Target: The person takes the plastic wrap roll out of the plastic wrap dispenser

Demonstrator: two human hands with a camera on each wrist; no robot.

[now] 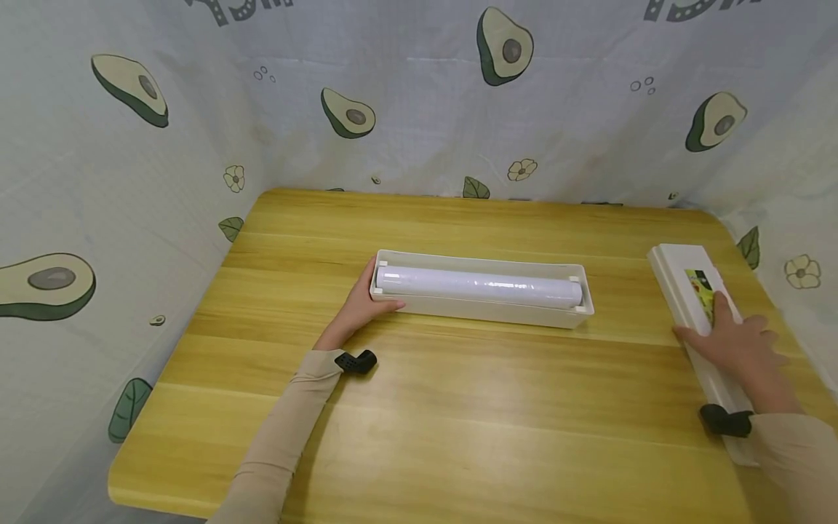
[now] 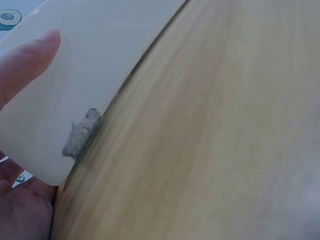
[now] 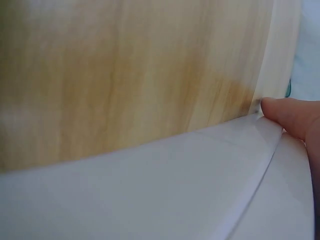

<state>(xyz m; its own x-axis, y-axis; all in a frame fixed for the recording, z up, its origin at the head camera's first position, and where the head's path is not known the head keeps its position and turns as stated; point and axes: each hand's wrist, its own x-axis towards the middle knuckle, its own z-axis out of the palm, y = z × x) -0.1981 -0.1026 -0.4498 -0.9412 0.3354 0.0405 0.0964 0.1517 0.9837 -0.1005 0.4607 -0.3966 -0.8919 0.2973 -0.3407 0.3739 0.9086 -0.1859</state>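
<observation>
A long white plastic wrap dispenser box (image 1: pixel 484 309) sits lidless in the middle of the table, a roll of clear cling film (image 1: pixel 478 284) lying inside it. My left hand (image 1: pixel 366 302) grips the box's left end, with the thumb on the front wall and the fingers behind the end. In the left wrist view, that thumb (image 2: pixel 32 62) lies along the white wall, above a rough grey patch (image 2: pixel 82 134) near its lower edge. At the right, my right hand (image 1: pixel 743 346) rests spread over the white lid (image 1: pixel 677 266), thumb at its left edge.
A yellow-green label (image 1: pixel 700 287) marks the lid, which lies lengthwise near the right edge of the wooden table (image 1: pixel 458 422). Curtains (image 1: pixel 419 87) printed with avocados hang behind the table and on both sides.
</observation>
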